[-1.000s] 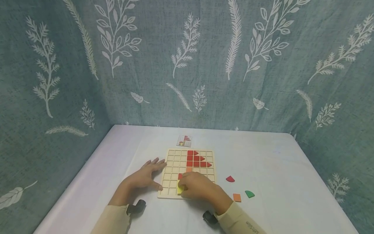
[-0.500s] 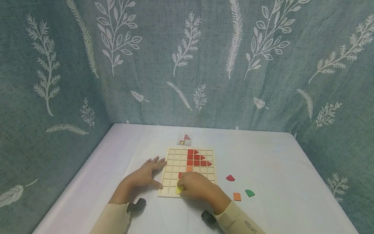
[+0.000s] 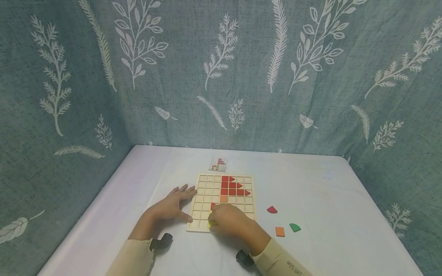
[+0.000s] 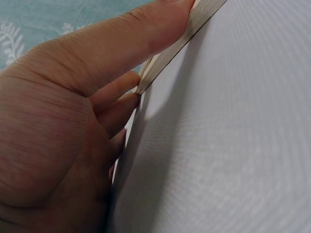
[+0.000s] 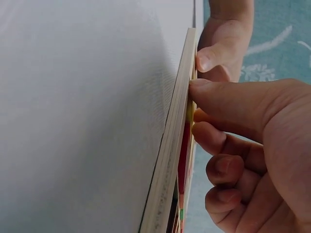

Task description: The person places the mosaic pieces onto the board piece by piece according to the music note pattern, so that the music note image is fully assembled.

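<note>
A pale wooden grid board [image 3: 204, 191] lies on the white table. My left hand [image 3: 171, 206] rests at its left edge with fingers spread, thumb and fingertips touching the rim; the left wrist view has the thumb [image 4: 131, 36] on the wooden edge. Over the lower middle squares, my right hand [image 3: 229, 220] pinches a yellow piece [image 3: 210, 225], mostly hidden beneath the fingers. In the right wrist view the right thumb [image 5: 228, 99] and index finger meet at the board's surface. Red pieces [image 3: 225, 185] form stepped rows on the board, above an orange square [image 3: 223, 199].
Behind the board lies a small pattern card [image 3: 218, 165]. To the right are a loose red quarter-circle [image 3: 272, 209], an orange square tile [image 3: 280, 231] and a green quarter-circle [image 3: 295, 227]. Leaf-patterned curtain [image 3: 221, 76] stands around the table's far and side edges.
My right hand has shifted slightly left and down on the board, and less of the yellow piece shows. The left hand stays in place.
</note>
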`<state>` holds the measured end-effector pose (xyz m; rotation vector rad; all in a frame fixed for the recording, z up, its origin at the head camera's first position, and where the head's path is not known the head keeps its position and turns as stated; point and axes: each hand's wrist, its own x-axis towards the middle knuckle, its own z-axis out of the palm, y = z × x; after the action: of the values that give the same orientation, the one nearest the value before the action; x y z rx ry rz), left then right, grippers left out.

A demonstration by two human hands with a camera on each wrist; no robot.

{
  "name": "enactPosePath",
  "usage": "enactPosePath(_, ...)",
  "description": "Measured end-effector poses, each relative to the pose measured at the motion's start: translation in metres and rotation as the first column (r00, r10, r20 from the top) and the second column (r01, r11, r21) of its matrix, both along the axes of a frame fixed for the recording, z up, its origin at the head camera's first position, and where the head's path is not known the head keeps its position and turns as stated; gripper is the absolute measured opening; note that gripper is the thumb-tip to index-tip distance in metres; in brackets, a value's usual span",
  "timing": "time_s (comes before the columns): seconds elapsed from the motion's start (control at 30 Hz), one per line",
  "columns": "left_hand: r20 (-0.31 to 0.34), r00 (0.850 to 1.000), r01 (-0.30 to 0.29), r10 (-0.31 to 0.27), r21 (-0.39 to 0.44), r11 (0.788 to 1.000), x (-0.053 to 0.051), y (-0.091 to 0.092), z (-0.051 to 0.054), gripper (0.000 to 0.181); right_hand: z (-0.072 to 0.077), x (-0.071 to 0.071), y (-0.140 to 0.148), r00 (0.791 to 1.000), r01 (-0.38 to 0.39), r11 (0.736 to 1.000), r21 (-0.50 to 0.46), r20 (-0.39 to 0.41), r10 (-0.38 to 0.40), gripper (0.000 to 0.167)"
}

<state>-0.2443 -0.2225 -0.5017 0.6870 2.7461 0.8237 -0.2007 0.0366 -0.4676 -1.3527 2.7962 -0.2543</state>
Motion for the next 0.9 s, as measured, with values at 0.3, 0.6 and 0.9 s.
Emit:
enactPosePath(0.3, 0.013, 1.000, -0.008, 0.008, 0.000, 1.000, 0.000, 0.003, 0.003, 0.107, 0.002, 0.001, 0.000, 0.999, 0.019, 1.000, -0.023, 0.027, -0.018, 0.029)
enactPosePath(0.6, 0.007, 1.000, -0.015, 0.015, -0.007, 1.000, 0.001, 0.002, 0.001, 0.107, 0.002, -0.006, 0.024, 0.995, 0.051, 0.996, -0.070, 0.087, -0.045, 0.015)
enactPosePath(0.9, 0.015, 1.000, -0.019, 0.018, 0.018, 1.000, 0.003, 0.003, 0.003, 0.109, 0.005, -0.018, 0.091, 0.976, 0.183, 0.981, -0.071, 0.135, -0.173, 0.005)
